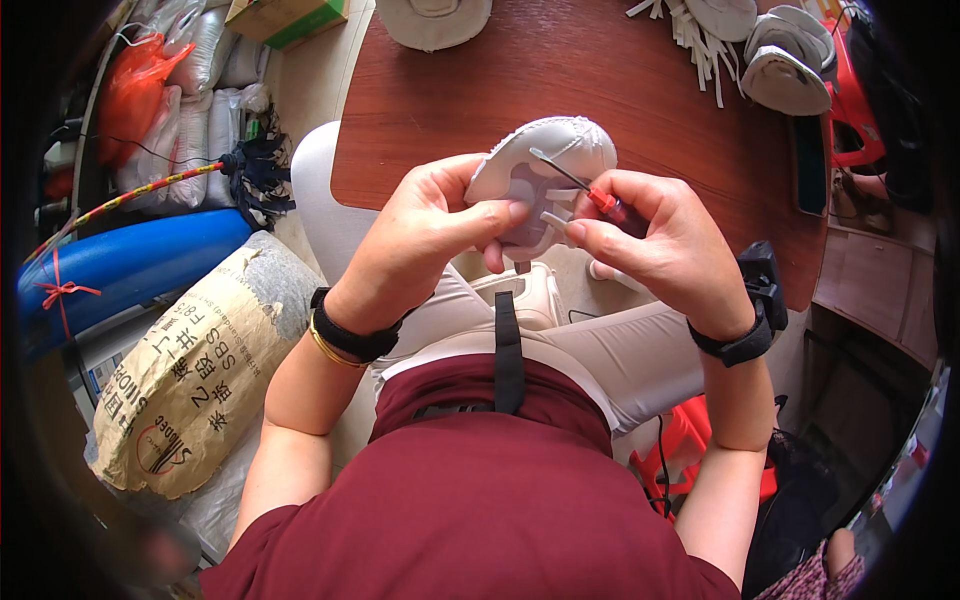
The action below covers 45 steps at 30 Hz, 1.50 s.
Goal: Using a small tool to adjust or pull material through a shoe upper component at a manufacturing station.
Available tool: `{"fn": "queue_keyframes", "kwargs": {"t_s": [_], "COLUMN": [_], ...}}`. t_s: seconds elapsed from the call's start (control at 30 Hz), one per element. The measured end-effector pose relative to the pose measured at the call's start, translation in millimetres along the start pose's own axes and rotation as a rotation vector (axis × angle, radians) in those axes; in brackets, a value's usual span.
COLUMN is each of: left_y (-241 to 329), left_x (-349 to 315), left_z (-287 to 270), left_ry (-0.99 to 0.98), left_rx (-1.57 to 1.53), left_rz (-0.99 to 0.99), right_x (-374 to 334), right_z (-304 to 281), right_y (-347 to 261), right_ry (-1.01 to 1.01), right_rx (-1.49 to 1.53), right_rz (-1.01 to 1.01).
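Observation:
My left hand [440, 215] grips a white shoe upper [545, 150], with its thumb pressed on the grey inner side. The upper has a rounded end and a stitched edge, and is held above my lap at the table's near edge. In my closed right hand [670, 235] is a screwdriver [612, 205] with a red and dark handle. Its thin metal shaft points up and left across the upper. Short white strips [556, 215] stick out of the upper by my right thumb and fingertips; whether those fingers pinch one, I cannot tell.
The brown table [440, 120] bears more white pieces [785, 65] and a bunch of white strips [705, 55] at the far right. To my left are a white chair [315, 190], a paper sack [205, 370], a blue rounded object [140, 260] and stacked bags. A red stool [690, 445] is lower right.

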<state>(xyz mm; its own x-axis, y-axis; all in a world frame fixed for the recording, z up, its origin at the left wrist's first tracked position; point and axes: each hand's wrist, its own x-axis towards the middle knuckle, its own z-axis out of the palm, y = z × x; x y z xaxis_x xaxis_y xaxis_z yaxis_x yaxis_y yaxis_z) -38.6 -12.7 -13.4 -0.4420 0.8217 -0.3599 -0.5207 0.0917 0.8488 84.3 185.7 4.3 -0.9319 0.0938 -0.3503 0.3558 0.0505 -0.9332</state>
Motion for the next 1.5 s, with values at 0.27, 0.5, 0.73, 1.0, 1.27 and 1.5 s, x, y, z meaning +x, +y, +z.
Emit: {"fn": "queue_keyframes", "kwargs": {"t_s": [0.27,0.5,0.73,1.0,1.27,1.5], "left_y": [3.2,4.0,5.3,3.8,3.1,7.2], "left_x": [1.5,2.8,3.2,2.7,1.9,0.6], "left_z": [4.1,4.6,7.0,10.8,12.3,19.0], "left_ry": [-0.010,-0.011,-0.006,0.046,0.066,0.068], "left_rx": [0.052,0.095,0.095,0.147,0.124,0.172], "left_rz": [-0.002,0.009,0.006,-0.002,0.013,0.023], "right_x": [0.7,1.1,1.3,1.0,-11.3,-53.9], "right_z": [3.4,5.5,5.1,9.4,14.0,11.3], "right_y": [-6.1,-8.7,-18.0,-12.6,-4.6,-15.7], "right_ry": [0.042,0.106,0.110,0.156,0.254,0.210], "right_rx": [-0.168,-0.312,-0.319,-0.317,-0.289,-0.866], "right_rz": [-0.026,-0.119,-0.074,-0.120,-0.329,-0.519]}}
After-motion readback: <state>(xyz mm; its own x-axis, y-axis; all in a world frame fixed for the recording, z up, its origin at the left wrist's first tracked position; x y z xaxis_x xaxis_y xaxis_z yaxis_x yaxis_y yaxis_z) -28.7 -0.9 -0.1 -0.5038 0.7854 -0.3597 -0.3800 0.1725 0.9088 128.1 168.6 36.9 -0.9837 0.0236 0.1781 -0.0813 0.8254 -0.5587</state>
